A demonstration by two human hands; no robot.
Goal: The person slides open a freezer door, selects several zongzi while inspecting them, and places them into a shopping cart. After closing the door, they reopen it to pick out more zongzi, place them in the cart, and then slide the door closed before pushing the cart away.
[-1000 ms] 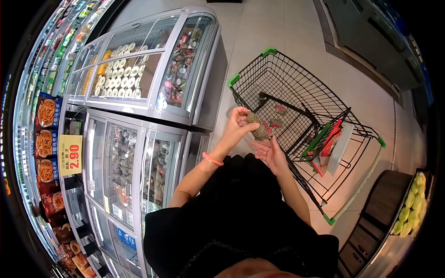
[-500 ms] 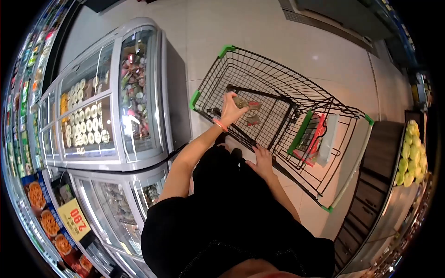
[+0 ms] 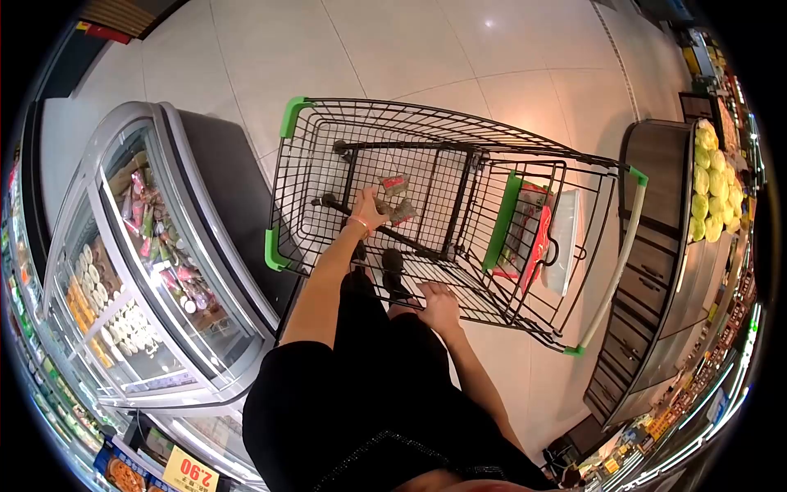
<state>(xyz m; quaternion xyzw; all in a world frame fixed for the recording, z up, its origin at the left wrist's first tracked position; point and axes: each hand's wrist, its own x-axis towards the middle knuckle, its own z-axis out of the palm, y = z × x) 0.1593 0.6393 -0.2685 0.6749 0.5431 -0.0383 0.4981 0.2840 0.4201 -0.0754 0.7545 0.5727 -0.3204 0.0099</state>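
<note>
A black wire shopping cart point(image 3: 459, 110) with green corners stands before me. My left hand point(image 3: 368, 211), with an orange band at the wrist, reaches down inside the basket. Its fingers are curled at a small clear package point(image 3: 402, 213) with a red label, low in the basket. Just above lies a similar package point(image 3: 394, 184). My right hand point(image 3: 439, 307) rests on the cart's near top edge, its fingers bent over the wire. A red item point(image 3: 536, 250) and a pale flat item point(image 3: 565, 238) stand in the rear section beside a green panel point(image 3: 502, 221).
Glass-topped freezers point(image 3: 176, 271) holding packaged food stand on the left, with a yellow price sign point(image 3: 190, 471) at the lower left. A dark wooden counter point(image 3: 648, 246) bears yellow-green produce point(image 3: 715, 184) on the right. Tiled floor point(image 3: 410, 49) stretches beyond the cart.
My left hand has gone lower into the basket with its package, nearer the other one. My right hand stays at the cart's near edge. The view has shifted and turned.
</note>
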